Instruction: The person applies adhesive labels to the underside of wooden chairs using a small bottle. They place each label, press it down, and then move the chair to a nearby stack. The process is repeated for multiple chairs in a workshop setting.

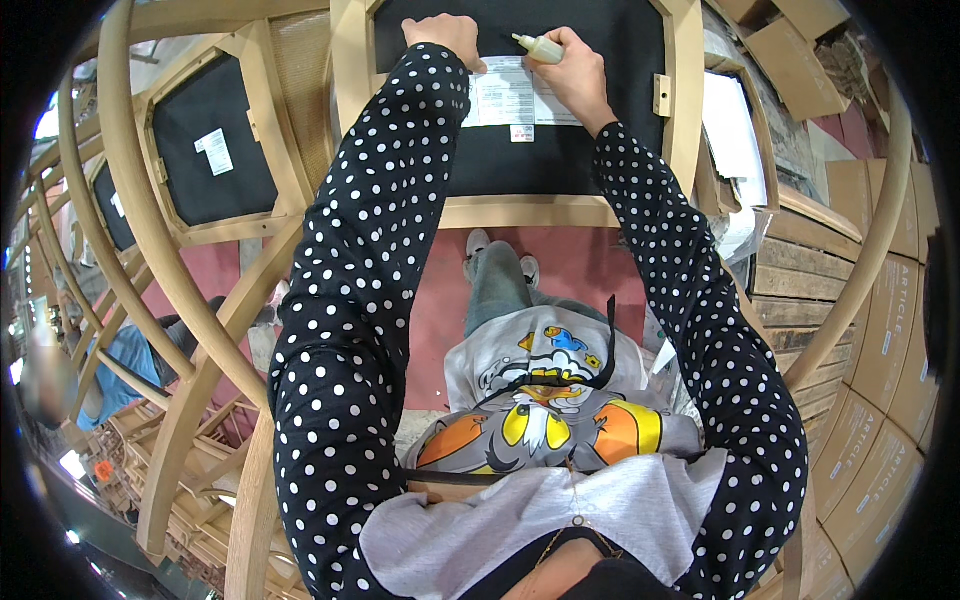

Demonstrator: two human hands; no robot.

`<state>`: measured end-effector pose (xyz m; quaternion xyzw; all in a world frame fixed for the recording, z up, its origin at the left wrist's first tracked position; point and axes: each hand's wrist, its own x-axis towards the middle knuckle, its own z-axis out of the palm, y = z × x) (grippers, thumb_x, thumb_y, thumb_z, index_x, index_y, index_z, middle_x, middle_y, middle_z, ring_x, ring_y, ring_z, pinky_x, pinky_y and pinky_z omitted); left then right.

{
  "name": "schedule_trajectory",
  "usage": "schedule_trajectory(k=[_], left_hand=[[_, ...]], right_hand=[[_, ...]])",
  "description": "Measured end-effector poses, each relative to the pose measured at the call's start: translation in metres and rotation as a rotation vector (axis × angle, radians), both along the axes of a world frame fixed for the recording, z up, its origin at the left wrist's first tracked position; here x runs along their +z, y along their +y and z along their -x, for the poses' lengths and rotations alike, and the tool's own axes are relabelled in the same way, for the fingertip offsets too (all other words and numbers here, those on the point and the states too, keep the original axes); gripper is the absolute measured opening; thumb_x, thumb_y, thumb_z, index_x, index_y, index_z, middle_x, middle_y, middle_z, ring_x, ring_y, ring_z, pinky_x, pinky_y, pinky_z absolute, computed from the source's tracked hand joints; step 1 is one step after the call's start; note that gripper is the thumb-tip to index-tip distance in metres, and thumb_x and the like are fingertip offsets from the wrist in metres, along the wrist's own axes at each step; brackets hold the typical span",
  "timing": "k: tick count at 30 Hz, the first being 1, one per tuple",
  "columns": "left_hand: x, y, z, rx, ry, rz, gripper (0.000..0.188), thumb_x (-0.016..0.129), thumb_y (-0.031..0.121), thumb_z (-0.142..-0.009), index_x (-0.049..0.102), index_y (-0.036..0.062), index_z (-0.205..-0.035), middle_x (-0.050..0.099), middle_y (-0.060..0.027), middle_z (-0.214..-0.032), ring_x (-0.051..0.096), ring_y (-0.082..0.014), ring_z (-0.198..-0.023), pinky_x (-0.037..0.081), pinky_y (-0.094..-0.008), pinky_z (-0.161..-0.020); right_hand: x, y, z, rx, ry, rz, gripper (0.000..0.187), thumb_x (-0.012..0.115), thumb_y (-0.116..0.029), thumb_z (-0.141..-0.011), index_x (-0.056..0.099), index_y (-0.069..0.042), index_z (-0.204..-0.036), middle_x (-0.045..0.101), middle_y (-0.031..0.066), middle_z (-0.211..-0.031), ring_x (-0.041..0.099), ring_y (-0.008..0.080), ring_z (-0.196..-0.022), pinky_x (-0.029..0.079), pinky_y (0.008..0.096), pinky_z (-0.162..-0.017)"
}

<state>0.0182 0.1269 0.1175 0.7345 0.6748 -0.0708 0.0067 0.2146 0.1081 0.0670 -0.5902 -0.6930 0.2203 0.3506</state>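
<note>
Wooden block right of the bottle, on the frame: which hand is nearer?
Right. The right hand, gripping the bottle, is left of the block, apart from it; the left hand is farther left, near the label.

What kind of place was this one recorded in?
Probably a furniture workshop or factory packing area. A wooden chair with its black underside showing sits under the person's hands, a similar chair stands to its left, and cardboard boxes are stacked on the right.
</note>
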Motion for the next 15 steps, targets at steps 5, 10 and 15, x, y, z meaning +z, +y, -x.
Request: schedule_trajectory(k=[5, 10, 15], left_hand=[[0.0011, -0.0006, -0.0003, -0.003, 0.016, -0.018, 0.030, 0.087, 0.048, -0.075, 0.082, 0.0252, -0.094, 0.079, -0.0012, -0.094, 0.075, -0.0215, -0.096, 0.045, -0.0506, -0.097], [0.0042, 0.0023, 0.0016, -0.004, -0.014, 0.000, 0.034, 0.088, 0.048, -0.072, 0.082, 0.0238, -0.095, 0.079, -0.0020, -0.094, 0.075, -0.0221, -0.097, 0.045, -0.0506, -0.097], [0.0043, 0.0035, -0.0021, 0.002, 0.013, -0.019, 0.040, 0.089, 0.048, -0.070, 0.082, 0.0217, -0.099, 0.079, -0.0032, -0.097, 0.075, -0.0236, -0.099, 0.045, -0.0504, -0.097]], right_hand=[[0.0020, -0.0020, 0.0035, -0.029, -0.061, 0.001, 0.037, 0.085, -0.029, -0.082, 0.070, -0.009, -0.110, 0.077, 0.0128, -0.102, 0.076, 0.0256, -0.092, 0.057, 0.0364, -0.086], [0.0040, -0.0022, 0.0039, -0.037, -0.056, 0.009, 0.037, 0.085, -0.029, -0.082, 0.070, -0.010, -0.109, 0.077, 0.0132, -0.101, 0.076, 0.0262, -0.092, 0.058, 0.0368, -0.085], [0.0033, -0.0012, 0.0036, -0.035, -0.046, 0.021, 0.036, 0.081, -0.032, -0.081, 0.070, -0.013, -0.111, 0.077, 0.0150, -0.100, 0.075, 0.0330, -0.095, 0.057, 0.0421, -0.085]])
